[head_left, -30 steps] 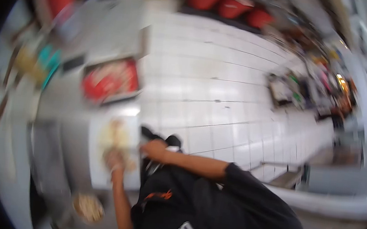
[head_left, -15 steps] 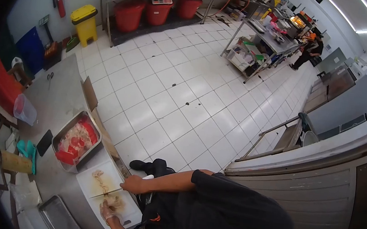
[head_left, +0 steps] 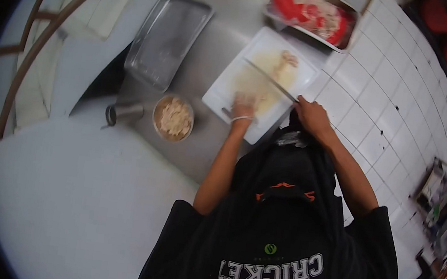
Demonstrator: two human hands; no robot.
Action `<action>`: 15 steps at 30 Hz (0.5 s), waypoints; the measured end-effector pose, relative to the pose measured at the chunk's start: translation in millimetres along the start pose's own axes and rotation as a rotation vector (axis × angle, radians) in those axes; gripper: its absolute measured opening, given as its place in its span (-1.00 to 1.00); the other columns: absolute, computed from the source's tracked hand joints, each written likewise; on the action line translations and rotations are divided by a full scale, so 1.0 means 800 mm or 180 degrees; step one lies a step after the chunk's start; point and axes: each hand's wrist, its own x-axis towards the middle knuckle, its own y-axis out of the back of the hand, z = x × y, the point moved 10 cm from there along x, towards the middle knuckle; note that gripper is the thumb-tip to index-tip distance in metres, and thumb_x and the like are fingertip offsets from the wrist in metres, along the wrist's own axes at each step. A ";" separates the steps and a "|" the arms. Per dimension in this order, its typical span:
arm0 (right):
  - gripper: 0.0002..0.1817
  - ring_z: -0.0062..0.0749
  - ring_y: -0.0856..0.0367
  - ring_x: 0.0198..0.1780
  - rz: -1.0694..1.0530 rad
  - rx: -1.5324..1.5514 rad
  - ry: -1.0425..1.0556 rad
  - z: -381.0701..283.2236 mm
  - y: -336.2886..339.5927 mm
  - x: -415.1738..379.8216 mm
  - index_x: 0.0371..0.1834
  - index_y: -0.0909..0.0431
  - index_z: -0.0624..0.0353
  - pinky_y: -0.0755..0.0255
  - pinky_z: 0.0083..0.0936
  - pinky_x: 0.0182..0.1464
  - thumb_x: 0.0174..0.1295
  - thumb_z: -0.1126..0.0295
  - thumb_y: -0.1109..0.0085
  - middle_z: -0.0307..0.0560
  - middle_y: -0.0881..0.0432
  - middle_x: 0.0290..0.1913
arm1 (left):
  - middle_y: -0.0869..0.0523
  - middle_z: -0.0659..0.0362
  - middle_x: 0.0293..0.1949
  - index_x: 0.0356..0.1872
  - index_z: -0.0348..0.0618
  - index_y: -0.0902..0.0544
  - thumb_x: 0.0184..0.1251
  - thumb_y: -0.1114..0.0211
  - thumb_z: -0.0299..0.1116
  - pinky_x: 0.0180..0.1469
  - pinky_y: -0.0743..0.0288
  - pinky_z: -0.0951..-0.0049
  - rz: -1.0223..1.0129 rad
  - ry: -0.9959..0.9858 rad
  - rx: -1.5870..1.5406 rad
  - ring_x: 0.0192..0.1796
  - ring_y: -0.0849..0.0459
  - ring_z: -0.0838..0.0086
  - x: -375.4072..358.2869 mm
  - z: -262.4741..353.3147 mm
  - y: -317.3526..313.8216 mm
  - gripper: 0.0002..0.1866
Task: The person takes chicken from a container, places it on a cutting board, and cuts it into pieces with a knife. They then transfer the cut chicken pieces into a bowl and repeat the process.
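Note:
A white cutting board (head_left: pixel 221 89), wet with yellowish juice, lies on the metal table. My right hand (head_left: pixel 313 117) is closed around the handle of a knife (head_left: pixel 270 79) at the board's right edge; its blade slants across the board. My left hand (head_left: pixel 244 106), in a thin clear glove with a white band at the wrist, rests on the lower left part of the board. Its fingers look stretched out, though blurred, and whatever is under them is hidden. Pale meat pieces (head_left: pixel 288 61) lie beyond the blade, near the far right edge.
Behind the board stands a metal pan (head_left: pixel 353 35) of pale meat and red plastic. To the left are a shallow metal tray (head_left: pixel 160 42), a bowl of chopped pale pieces (head_left: pixel 174 119) and a metal cup (head_left: pixel 126 112). White floor tiles (head_left: pixel 371 96) stretch off to the right.
The view has swung down and turned, bringing the bowl and metal cup into sight. The knife blade now shows clearly across the board. Both hands remain at the board.

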 end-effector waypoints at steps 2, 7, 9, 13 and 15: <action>-0.78 0.27 -0.64 -0.38 -0.0062 0.0068 0.0072 -0.008 0.006 -0.008 -0.06 -0.47 0.14 -0.51 0.11 -0.31 0.45 0.22 -0.02 0.29 -0.61 -0.51 | -0.68 -0.24 -0.08 0.03 -0.16 -0.51 0.39 -0.23 -0.15 0.03 -0.51 0.02 -0.0350 0.1291 -0.0842 0.00 -0.67 -0.04 0.009 0.020 0.035 -0.65; -0.78 0.31 -0.63 -0.45 -0.0273 -0.0207 0.0295 -0.009 -0.010 -0.030 -0.07 -0.43 0.12 -0.48 0.13 -0.38 0.46 0.21 0.01 0.29 -0.60 -0.57 | -0.71 -0.26 -0.33 -0.04 -0.16 -0.50 0.44 -0.20 -0.07 -0.13 -0.52 -0.06 -0.0760 0.1916 -0.0848 -0.19 -0.70 -0.21 0.003 0.035 0.043 -0.65; -0.78 0.29 -0.64 -0.43 -0.0374 -0.0320 0.0174 -0.006 -0.026 -0.019 -0.08 -0.42 0.13 -0.49 0.12 -0.38 0.46 0.21 0.03 0.27 -0.61 -0.56 | -0.72 -0.25 -0.32 -0.05 -0.15 -0.53 0.49 -0.10 -0.06 -0.11 -0.54 -0.06 -0.0973 0.1852 -0.0702 -0.19 -0.71 -0.17 0.002 0.043 0.036 -0.66; -0.77 0.22 -0.66 -0.44 -0.0274 -0.0099 0.0443 -0.060 -0.064 0.060 -0.09 -0.41 0.16 -0.51 0.08 -0.39 0.45 0.21 0.02 0.22 -0.64 -0.53 | -0.72 -0.24 -0.28 -0.06 -0.12 -0.58 0.54 0.03 -0.06 -0.08 -0.54 -0.09 -0.1331 0.1699 -0.0568 -0.17 -0.72 -0.17 -0.007 0.051 0.023 -0.64; -0.76 0.19 -0.67 -0.44 -0.0106 0.0019 0.0678 -0.093 -0.071 0.102 -0.08 -0.42 0.16 -0.54 0.05 -0.39 0.44 0.21 0.00 0.21 -0.65 -0.52 | -0.73 -0.21 -0.24 -0.08 -0.11 -0.62 0.54 0.06 -0.06 -0.06 -0.55 -0.09 -0.1332 0.1576 -0.0451 -0.14 -0.72 -0.15 -0.001 0.051 0.022 -0.61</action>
